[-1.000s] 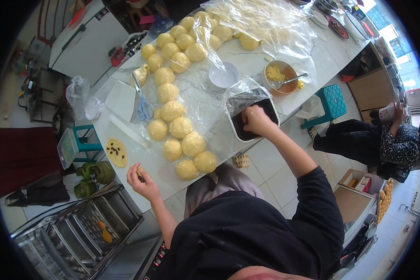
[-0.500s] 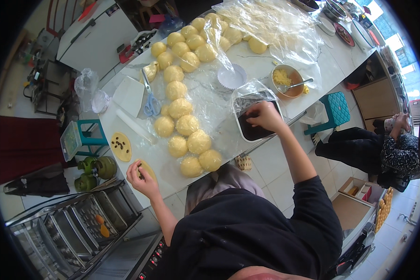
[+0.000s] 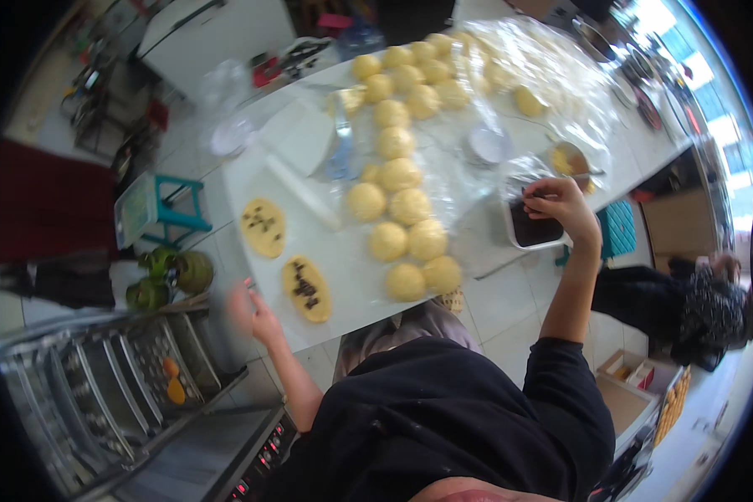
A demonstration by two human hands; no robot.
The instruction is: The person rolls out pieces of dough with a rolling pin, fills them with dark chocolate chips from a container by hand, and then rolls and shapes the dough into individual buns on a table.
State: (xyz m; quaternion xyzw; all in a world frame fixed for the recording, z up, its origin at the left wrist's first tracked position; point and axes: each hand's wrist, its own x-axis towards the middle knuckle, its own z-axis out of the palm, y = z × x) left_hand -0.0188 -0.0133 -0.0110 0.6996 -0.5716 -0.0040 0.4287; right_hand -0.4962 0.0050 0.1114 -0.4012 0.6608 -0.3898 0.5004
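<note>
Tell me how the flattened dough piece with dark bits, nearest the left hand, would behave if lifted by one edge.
The flattened dough piece looks thin and soft, so it would probably droop and stretch rather than stay flat. The dark bits sit loose on top and may slide off if it tilts. It lies on the white table near the left hand and might stick slightly.

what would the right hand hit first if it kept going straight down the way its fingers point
Most likely the dark filling in the black container. The right hand hovers right over it with fingers curled downward toward its opening. Depth is unclear, so the fingertips may already be touching the filling or the plastic wrap at its rim.
</note>
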